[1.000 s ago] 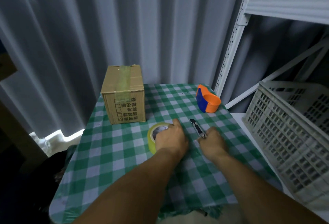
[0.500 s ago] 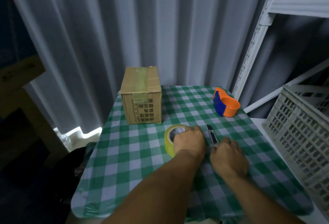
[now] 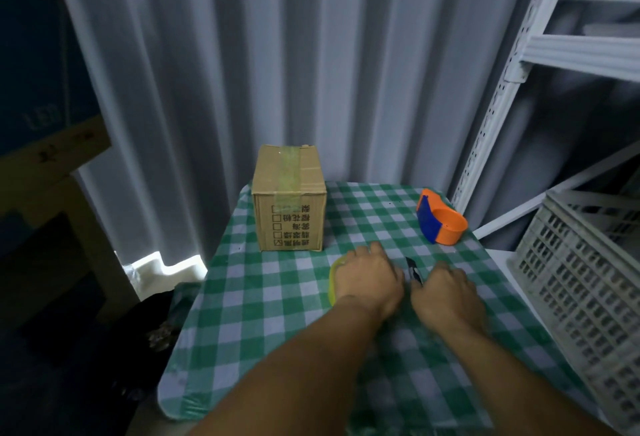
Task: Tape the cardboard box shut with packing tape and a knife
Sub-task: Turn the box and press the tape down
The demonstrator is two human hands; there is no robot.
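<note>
A small cardboard box (image 3: pixel 289 198) stands upright at the back left of the green checked table (image 3: pixel 277 304), with a strip of clear tape over its top and down its front. My left hand (image 3: pixel 369 279) lies over a yellow tape roll (image 3: pixel 333 279) and covers most of it. Just to its right, my right hand (image 3: pixel 446 291) closes around the handle of a dark utility knife (image 3: pixel 414 271), whose tip points away from me.
An orange and blue tape dispenser (image 3: pixel 440 222) sits at the table's back right. A white slotted crate (image 3: pixel 581 283) and a white metal shelf frame (image 3: pixel 502 96) stand on the right. A grey curtain hangs behind; the table's left edge drops to a dark floor.
The view has shifted, so everything sits further right in the frame. My left hand now covers more of the tape roll. My right hand stays at the knife.
</note>
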